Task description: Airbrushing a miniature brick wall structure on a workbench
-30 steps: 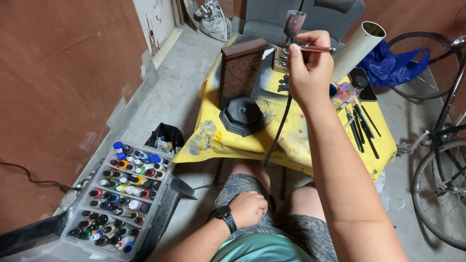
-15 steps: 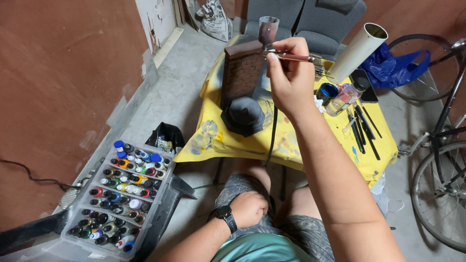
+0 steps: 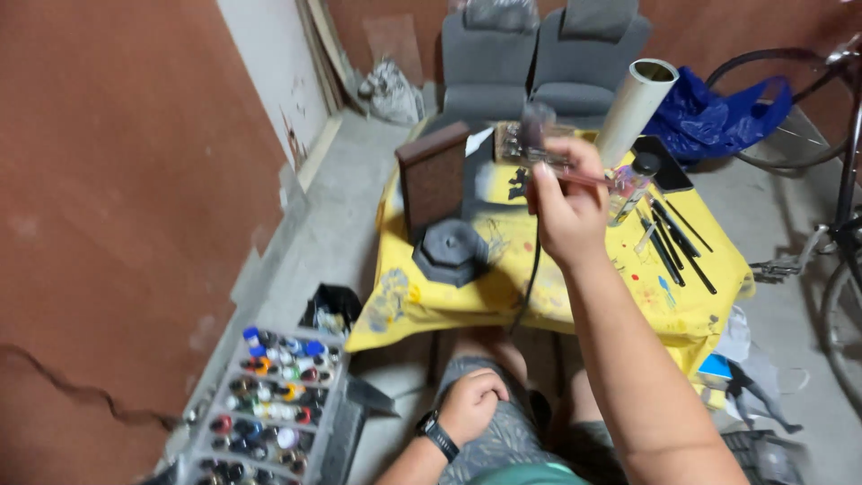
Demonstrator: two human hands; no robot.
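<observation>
Up near the centre of the frame, the right hand (image 3: 567,216) is raised over a small table draped in a yellow cloth (image 3: 682,296), its fingers closed around an airbrush (image 3: 575,171) whose thin body points toward the right of the picture. A blurred cup sits on top of the tool (its outline is too smeared to tell more), and a dark hose (image 3: 530,278) drops from the hand down toward the lower middle of the frame.

Lower down, the left hand (image 3: 473,406) rests on the person's lap in a loose fist, holding nothing that can be seen; a black watch (image 3: 437,433) circles its wrist.

Left of the raised hand, on the cloth, a brown upright block (image 3: 434,177) stands on a dark octagonal base (image 3: 452,251). To the right of the hand a pale cardboard tube (image 3: 634,108) leans toward the upper right, and several black brushes (image 3: 673,242) lie side by side on the cloth beneath it. A small jar (image 3: 628,193) stands just beside the airbrush tip.

At the lower left of the frame a grey tray (image 3: 337,422) on the floor holds many small paint bottles (image 3: 265,400) with coloured caps. In the upper middle 2 grey car seats (image 3: 539,54) stand behind the table, with a blue bag (image 3: 718,117) to their right and a bicycle wheel (image 3: 835,332) at the right edge.
</observation>
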